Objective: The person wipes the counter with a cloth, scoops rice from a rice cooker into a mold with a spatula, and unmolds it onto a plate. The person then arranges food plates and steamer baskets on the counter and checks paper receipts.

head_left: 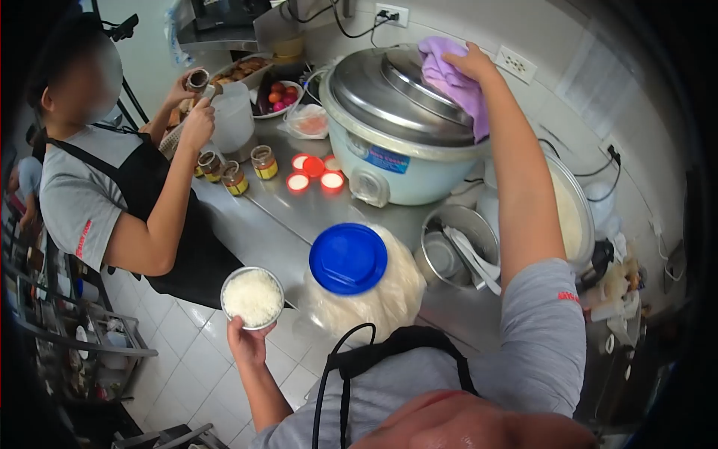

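My left hand [247,340] is wrapped round the underside of a round metal bowl of white rice [253,298], low at the left of my body. At the upper right, my right hand [470,63] grips a purple cloth [449,71] on the lid [400,93] of a large rice cooker [404,172]. The lid rests on the cooker. Between me and the cooker stands a big clear plastic container [389,288] with pale contents and a blue lid [348,258].
A co-worker [142,179] at the left holds a small jar. Several jars [264,162] and red lids [314,168] lie on the steel counter [280,213]. A metal pot with utensils [441,254] and a large pan [568,209] stand at the right.
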`<state>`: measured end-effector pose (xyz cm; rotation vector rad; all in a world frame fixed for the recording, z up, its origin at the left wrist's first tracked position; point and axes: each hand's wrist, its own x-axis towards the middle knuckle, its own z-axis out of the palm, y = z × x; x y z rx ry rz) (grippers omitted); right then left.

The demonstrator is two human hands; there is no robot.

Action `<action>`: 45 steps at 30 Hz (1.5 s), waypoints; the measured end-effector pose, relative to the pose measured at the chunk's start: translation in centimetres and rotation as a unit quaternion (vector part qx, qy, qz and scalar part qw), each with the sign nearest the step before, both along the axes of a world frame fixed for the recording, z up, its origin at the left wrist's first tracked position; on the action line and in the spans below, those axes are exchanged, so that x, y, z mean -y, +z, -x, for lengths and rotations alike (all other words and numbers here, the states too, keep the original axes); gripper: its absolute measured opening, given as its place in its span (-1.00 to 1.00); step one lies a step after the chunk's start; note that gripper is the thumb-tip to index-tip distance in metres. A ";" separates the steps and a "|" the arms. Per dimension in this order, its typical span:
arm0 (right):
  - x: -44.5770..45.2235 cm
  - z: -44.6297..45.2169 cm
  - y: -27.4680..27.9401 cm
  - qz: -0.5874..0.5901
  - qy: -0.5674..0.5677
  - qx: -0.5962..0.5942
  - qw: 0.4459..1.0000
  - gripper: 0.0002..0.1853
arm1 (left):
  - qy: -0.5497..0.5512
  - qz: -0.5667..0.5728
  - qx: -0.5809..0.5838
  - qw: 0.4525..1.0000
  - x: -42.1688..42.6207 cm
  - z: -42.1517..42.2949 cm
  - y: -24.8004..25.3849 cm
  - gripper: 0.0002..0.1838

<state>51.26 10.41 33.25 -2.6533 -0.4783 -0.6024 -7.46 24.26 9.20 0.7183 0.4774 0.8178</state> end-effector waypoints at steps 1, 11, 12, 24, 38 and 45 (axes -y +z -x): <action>-0.9 -2.3 -1.4 -0.016 -0.009 0.005 1.000 -0.22 | 0.009 -0.002 -0.002 1.000 -0.2 -0.2 0.0 -0.39; 5.5 -1.6 -2.6 -0.169 0.036 0.054 0.984 -0.47 | 0.015 0.013 0.014 1.000 -0.2 -2.6 0.5 -0.37; 7.4 -1.4 -2.6 -0.183 0.055 0.081 0.978 -0.48 | 0.010 0.014 0.015 1.000 0.0 -2.7 0.6 -0.38; 34.6 6.0 -9.2 -0.146 -0.137 0.052 0.978 -0.52 | -0.071 0.005 0.036 0.997 1.4 -2.5 1.6 -0.45; 35.3 5.9 -11.9 -0.119 -0.153 0.087 0.977 -0.51 | -0.093 0.018 0.041 0.995 4.9 -1.4 3.2 -0.36; 32.6 13.0 -9.8 -0.094 -0.177 0.155 0.967 -0.44 | -0.133 -0.016 0.045 0.990 5.3 0.0 3.6 -0.36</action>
